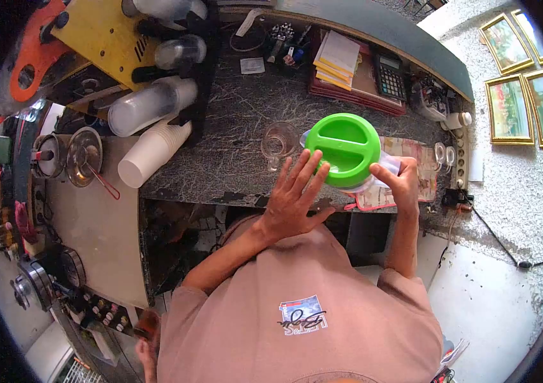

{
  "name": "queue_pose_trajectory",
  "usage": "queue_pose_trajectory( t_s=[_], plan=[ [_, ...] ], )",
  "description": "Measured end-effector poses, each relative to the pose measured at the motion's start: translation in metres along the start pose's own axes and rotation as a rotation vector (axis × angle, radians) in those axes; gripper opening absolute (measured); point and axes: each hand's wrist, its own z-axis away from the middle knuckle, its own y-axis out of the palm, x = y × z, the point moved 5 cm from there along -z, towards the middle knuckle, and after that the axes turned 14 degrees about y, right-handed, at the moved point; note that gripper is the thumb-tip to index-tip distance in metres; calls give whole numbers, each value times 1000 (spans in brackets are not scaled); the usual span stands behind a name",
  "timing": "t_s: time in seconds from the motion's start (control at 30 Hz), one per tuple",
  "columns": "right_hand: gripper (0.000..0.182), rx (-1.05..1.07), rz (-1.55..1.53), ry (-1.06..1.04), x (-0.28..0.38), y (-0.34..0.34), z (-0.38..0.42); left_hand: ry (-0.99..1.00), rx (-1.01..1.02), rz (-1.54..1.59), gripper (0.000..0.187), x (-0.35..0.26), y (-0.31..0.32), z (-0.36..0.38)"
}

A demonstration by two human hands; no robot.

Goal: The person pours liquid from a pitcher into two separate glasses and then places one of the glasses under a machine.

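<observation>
While the left hand (294, 203) spreads its fingers against the round green plastic lid (347, 148), the right hand (403, 184) grips the clear plastic pitcher (387, 163). A clear glass mug (280, 139) stands nearby.

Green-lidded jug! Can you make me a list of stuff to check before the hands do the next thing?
1. Right hand holding the jug: ok, it grips the side, thumb by the lid's edge.
2. Left hand near the green lid: ok, its fingertips are at the rim.
3. Lid over the jug's top: ok. Screwed or pressed tight: cannot tell.
4. Jug standing on the counter: cannot tell, its bottom is hidden.
5. Glass mug well out of the way: not ok, I think. It's right beside the jug and might get bumped.
</observation>
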Motion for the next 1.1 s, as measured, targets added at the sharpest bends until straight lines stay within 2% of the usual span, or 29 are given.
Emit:
queue_pose_trajectory(
  t_s=[0.13,0.2,0.5,1.1],
  plan=[
    [35,31,94,45,27,19,3,-66,37,42,101,2,-6,15],
    [38,25,241,65,33,23,0,-103,32,93,101,4,-6,20],
    [39,34,387,73,51,33,-8,-119,48,135,106,15,1,29],
    [43,88,468,133,63,37,-16,-111,-24,213,107,26,6,35]
  ],
)
